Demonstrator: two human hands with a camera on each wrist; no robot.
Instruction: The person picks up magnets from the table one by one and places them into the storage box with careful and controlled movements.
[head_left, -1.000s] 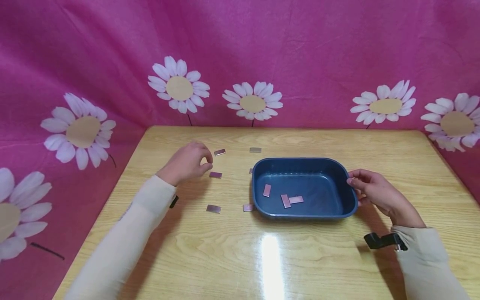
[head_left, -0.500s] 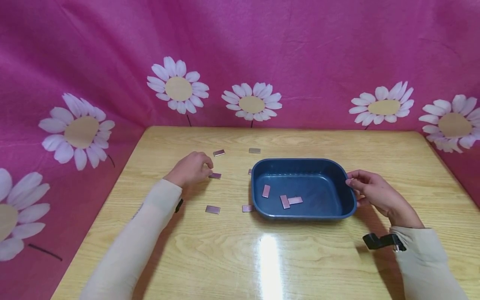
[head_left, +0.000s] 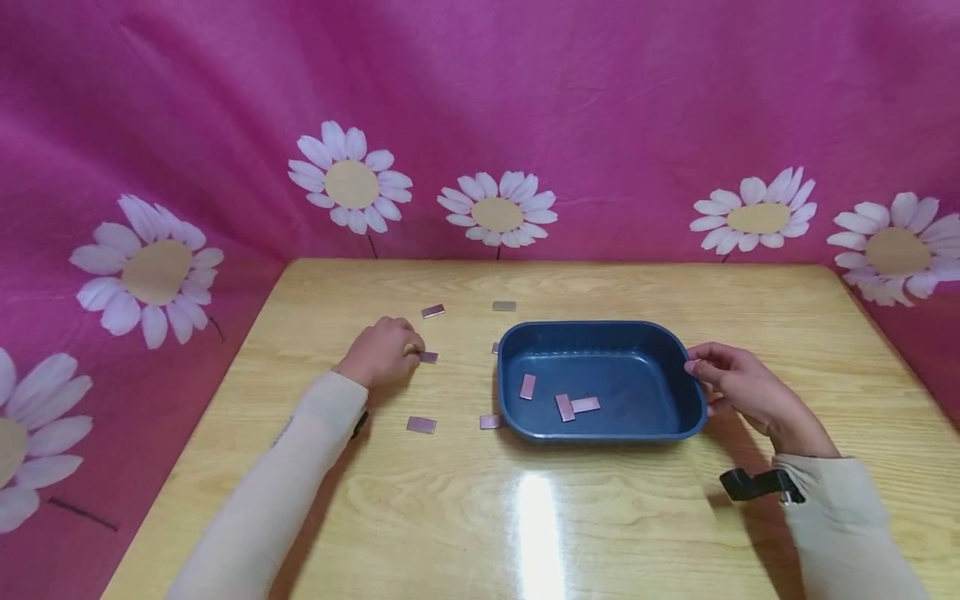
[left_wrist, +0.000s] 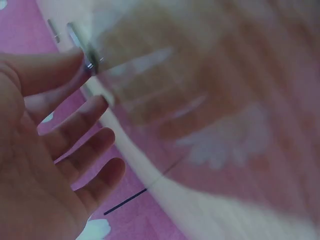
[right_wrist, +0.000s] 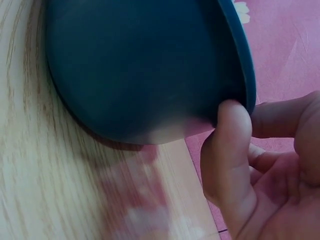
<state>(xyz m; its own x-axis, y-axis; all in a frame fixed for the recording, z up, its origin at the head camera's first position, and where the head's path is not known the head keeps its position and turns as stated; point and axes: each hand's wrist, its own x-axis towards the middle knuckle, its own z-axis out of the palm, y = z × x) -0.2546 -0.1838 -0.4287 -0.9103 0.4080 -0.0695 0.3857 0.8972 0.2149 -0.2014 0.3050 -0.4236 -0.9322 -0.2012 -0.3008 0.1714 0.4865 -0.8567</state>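
My left hand [head_left: 381,353] is at the left group of pieces, pinching a small flat rectangular pinkish piece [head_left: 428,357] by its left end. In the left wrist view this piece [left_wrist: 80,44] shows edge-on at the tips of thumb and forefinger, while the other fingers stay loosely bent. My right hand [head_left: 757,392] grips the right end of a dark blue rectangular tub [head_left: 600,437], thumb inside the rim and fingers outside, as the right wrist view also shows. Inside the tub lie three similar pieces, one [head_left: 528,387] apart and two touching.
More flat pieces lie on the wooden table [head_left: 450,517]: one at the front left [head_left: 422,425], two farther back, including a greyish piece [head_left: 504,306]. Two others peek out beside the tub's left side, such as a pink piece [head_left: 490,422]. A pink flowered cloth [head_left: 600,108] hangs behind.
My left hand has come down and slightly nearer, onto the middle-left piece, and its fingers have taken hold of it. The right hand keeps its grip on the tub.
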